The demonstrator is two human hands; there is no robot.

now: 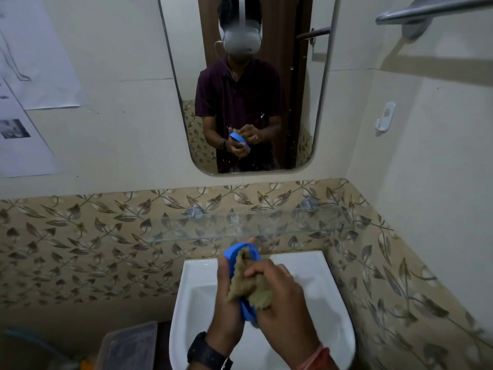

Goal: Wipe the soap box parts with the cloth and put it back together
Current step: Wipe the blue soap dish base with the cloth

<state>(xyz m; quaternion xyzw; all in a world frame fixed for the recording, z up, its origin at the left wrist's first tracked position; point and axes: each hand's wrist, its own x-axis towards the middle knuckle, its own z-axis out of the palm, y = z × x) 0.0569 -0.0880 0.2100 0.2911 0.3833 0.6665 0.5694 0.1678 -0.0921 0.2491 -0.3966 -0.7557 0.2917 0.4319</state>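
Note:
Over the white sink (314, 265) my left hand (226, 303) grips a blue oval soap box part (234, 251), held on edge with its hollow side facing right. My right hand (280, 297) holds a crumpled beige cloth (248, 284) and presses it into that hollow. The lower end of the blue part (248, 312) shows between my two hands. No other soap box part is visible.
A glass shelf (240, 225) runs along the leaf-patterned tiles just beyond my hands. Above it a mirror (240, 84) reflects me holding the blue part. A clear plastic lidded box (128, 343) stands left of the sink. A metal towel rail (432, 9) is at upper right.

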